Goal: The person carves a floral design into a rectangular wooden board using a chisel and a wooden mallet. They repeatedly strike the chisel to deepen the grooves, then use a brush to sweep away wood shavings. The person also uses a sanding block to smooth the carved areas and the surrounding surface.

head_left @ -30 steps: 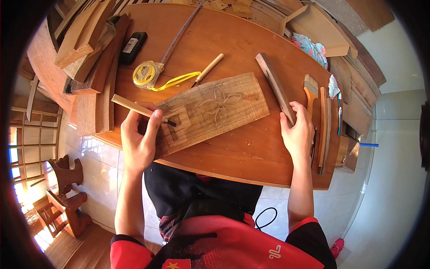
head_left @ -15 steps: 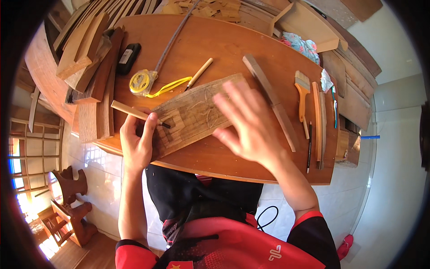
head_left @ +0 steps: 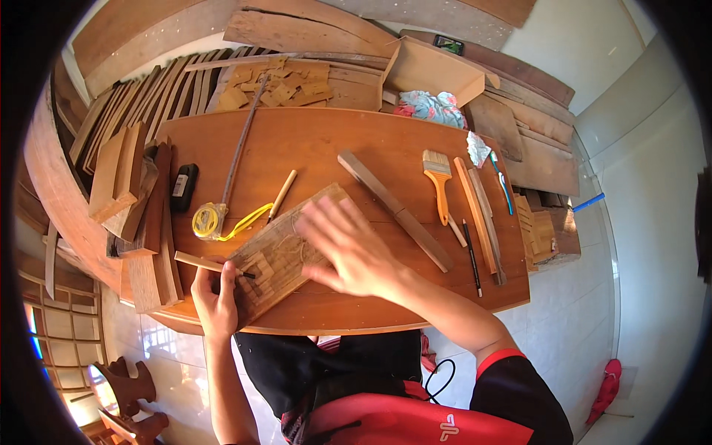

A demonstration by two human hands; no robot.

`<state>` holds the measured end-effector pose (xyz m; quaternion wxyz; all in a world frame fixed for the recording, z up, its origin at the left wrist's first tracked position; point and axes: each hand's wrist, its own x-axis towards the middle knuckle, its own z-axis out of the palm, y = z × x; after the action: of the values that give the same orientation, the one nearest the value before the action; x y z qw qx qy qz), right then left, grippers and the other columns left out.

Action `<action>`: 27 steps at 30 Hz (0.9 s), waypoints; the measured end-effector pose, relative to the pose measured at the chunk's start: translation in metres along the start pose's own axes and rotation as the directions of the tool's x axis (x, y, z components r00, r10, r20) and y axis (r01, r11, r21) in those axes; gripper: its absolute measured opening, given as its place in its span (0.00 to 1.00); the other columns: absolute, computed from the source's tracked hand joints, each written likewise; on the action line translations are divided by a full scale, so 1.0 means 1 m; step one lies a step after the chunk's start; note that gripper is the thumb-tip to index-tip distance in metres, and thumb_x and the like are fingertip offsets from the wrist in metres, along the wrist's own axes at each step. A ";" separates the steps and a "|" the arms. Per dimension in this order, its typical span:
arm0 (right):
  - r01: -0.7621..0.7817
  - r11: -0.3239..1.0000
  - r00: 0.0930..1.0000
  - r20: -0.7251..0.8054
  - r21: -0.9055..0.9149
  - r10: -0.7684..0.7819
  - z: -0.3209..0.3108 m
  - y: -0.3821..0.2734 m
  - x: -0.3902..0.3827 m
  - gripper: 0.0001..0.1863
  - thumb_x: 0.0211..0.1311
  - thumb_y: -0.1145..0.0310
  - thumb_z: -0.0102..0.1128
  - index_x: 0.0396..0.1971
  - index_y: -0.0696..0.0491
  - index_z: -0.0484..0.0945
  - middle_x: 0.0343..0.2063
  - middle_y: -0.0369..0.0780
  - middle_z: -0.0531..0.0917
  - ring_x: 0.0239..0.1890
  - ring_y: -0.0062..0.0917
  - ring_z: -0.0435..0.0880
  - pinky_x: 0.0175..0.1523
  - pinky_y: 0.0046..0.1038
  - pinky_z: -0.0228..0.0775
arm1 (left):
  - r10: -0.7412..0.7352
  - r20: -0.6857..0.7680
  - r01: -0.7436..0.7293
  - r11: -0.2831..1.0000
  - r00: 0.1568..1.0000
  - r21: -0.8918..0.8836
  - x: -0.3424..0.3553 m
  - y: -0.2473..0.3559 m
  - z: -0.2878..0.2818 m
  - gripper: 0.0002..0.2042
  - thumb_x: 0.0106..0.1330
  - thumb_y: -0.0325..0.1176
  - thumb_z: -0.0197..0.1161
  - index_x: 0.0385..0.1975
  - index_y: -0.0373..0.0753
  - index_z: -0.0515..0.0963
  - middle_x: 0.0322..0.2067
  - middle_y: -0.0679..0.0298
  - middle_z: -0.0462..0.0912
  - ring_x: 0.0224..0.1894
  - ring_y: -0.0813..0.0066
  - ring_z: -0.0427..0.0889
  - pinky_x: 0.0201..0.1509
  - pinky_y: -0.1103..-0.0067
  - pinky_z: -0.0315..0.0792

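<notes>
My left hand is closed around a carving chisel with a pale wooden handle and a short dark tip. The same hand steadies the near-left end of a carved wooden board, which lies slanted on the table. Cut lines and a stepped block pattern show on its face. My right hand, fingers spread and slightly blurred, is over the board's far-right part, hiding some of the carving; whether it touches the wood I cannot tell. Beyond the board lies a second pale-handled tool, its tip partly hidden.
On the wooden table are a yellow tape measure, a black device, a dark wooden bar, a paintbrush, a pencil and wooden strips. Stacked timber crowds the left edge; an open cardboard box stands behind.
The view has tilted up, showing more of the timber behind the table. My right hand stays over the board with fingers spread; my left hand keeps its hold on the chisel.
</notes>
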<state>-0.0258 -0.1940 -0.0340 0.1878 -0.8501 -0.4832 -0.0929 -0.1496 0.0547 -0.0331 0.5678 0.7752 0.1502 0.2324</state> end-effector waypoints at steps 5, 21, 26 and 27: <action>0.022 0.988 0.999 0.021 0.153 -0.026 -0.006 -0.009 -0.009 0.39 0.71 0.42 0.58 0.71 0.55 0.67 0.75 0.52 0.60 0.78 0.47 0.54 0.80 0.53 0.43 | 0.022 0.001 -0.022 0.999 1.000 0.026 0.000 -0.003 0.000 0.10 0.75 0.35 0.63 0.36 0.32 0.77 0.23 0.69 0.77 0.25 0.84 0.69 0.31 0.82 0.64; -0.087 0.985 0.994 -0.048 0.151 0.095 -0.016 0.007 -0.044 0.31 0.70 0.52 0.64 0.64 0.57 0.74 0.71 0.50 0.68 0.76 0.44 0.61 0.80 0.48 0.49 | 0.049 -0.008 -0.049 0.997 0.999 0.060 -0.001 -0.003 0.000 0.11 0.75 0.35 0.63 0.36 0.31 0.78 0.22 0.69 0.76 0.25 0.85 0.68 0.30 0.82 0.63; -0.071 0.986 0.996 -0.044 0.148 0.079 -0.018 0.003 -0.049 0.30 0.70 0.52 0.62 0.63 0.59 0.75 0.69 0.51 0.70 0.75 0.45 0.61 0.80 0.48 0.49 | 0.050 -0.008 -0.050 0.997 0.999 0.061 -0.001 0.001 0.005 0.11 0.75 0.35 0.63 0.37 0.31 0.78 0.22 0.69 0.77 0.25 0.85 0.69 0.29 0.82 0.63; -0.066 0.986 0.996 -0.051 0.150 0.075 -0.018 0.002 -0.049 0.30 0.71 0.52 0.62 0.62 0.59 0.75 0.69 0.52 0.70 0.75 0.46 0.61 0.80 0.49 0.49 | 0.048 -0.004 -0.048 0.997 0.999 0.068 0.000 0.000 0.004 0.11 0.75 0.35 0.63 0.37 0.31 0.78 0.22 0.69 0.77 0.25 0.85 0.69 0.29 0.82 0.63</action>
<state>-0.0495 -0.2410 -0.0345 0.2674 -0.8473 -0.4528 -0.0741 -0.1478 0.0511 -0.0341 0.5350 0.7968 0.1410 0.2429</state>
